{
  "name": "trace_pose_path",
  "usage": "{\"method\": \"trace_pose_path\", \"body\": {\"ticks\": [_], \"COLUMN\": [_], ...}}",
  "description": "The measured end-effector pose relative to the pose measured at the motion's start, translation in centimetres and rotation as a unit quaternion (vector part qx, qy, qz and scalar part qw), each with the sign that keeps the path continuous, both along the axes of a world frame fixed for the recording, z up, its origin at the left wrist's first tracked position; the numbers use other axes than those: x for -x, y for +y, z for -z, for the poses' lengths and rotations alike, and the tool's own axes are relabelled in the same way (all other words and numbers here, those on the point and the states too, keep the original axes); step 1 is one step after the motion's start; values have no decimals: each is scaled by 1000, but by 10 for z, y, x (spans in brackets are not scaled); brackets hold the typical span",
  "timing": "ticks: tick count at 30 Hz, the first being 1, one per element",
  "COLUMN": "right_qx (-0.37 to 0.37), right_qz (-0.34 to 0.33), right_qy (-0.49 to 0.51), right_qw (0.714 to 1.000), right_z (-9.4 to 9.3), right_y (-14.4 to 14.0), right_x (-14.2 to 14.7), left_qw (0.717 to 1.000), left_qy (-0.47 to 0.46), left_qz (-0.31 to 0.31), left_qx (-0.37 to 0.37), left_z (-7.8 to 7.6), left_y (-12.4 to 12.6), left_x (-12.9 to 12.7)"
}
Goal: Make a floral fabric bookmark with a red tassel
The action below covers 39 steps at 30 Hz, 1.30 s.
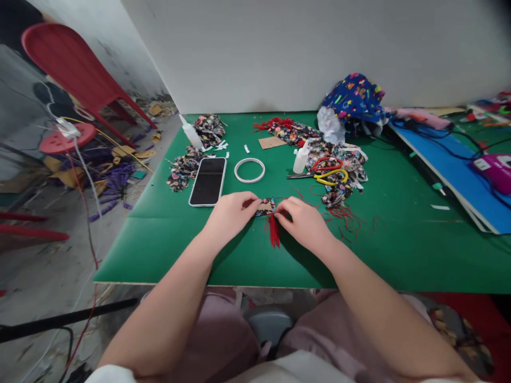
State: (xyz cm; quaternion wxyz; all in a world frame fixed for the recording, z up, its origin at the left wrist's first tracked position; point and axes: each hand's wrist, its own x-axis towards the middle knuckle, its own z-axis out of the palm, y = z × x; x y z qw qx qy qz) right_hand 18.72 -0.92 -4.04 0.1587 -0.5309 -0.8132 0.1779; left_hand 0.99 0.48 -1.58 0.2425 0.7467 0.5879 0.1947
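Note:
A small floral fabric piece (pixel 265 206) with a tan panel in its middle lies between my two hands at the front of the green table. My left hand (pixel 235 213) pinches its left end between thumb and fingers. At the right end, my right hand (pixel 300 219) pinches the edge close to where a red tassel (pixel 274 232) hangs toward me. Behind my hands a roll of white tape (pixel 249 171) lies flat. Left of it rests a phone (pixel 208 181) with a dark screen. Scissors (pixel 319 174) with red and yellow handles lie beyond my right hand.
White squeeze bottles (pixel 301 158) stand near piles of floral fabric pieces (pixel 186 167). Loose red threads (pixel 346 219) spread right of my hand. Farther right are a blue board (pixel 459 170), cables and a magenta tool (pixel 495 171). A red chair (pixel 67 58) stands at left on the floor.

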Motion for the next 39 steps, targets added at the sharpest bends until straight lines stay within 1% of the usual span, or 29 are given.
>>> {"method": "trace_pose_path", "body": {"ticks": [2,4,7,9,11,12,15,17,19,21,22,23,24,26,28,30,32,34,36,38,39], "right_qx": [13,37,79,106,131,141,148,123,69,-8,-41,-70,-92,-119,-141,-168,-195,-219,-232,-237,-237], "right_qz": [8,6,12,26,32,31,33,44,40,-11,-41,-57,-65,-68,-66,-61,-46,-37,-33,-31,-30], "right_qy": [68,137,231,282,320,333,346,327,268,169,118,73,30,-33,-65,-78,-85,-90,-92,-97,-100], "right_qw": [998,990,970,953,938,932,926,936,960,986,991,993,993,990,986,981,976,971,968,966,966], "right_z": [-3,-4,-4,-3,-3,-4,-8,-9,-7,-1,3,7,11,17,19,20,21,21,21,21,20], "right_y": [2,3,3,3,3,3,4,6,7,7,6,5,4,2,1,0,-2,-6,-13,-22,-27], "right_x": [-3,-6,-9,-10,-9,-9,-10,-13,-18,-21,-22,-22,-22,-21,-21,-25,-34,-45,-55,-62,-64], "left_qw": [997,984,947,920,900,896,900,911,929,950,958,963,963,961,966,976,981,985,990,989,987], "left_qy": [-65,-154,-285,-345,-381,-390,-392,-374,-333,-270,-241,-211,-184,-120,-45,31,84,110,125,145,154], "left_qz": [14,22,40,56,61,57,41,38,42,48,48,54,65,82,81,76,81,73,41,7,2], "left_qx": [39,83,145,180,203,206,186,167,155,151,149,159,186,234,240,203,154,107,48,-20,-48], "left_z": [4,8,12,13,14,15,20,21,19,12,7,1,-4,-16,-23,-25,-22,-17,-14,-18,-22], "left_y": [2,3,3,1,-2,-2,-1,3,8,12,14,14,14,12,10,9,8,8,7,5,2], "left_x": [1,0,-3,-8,-13,-15,-15,-7,9,30,41,52,62,78,89,95,100,104,105,100,95]}}
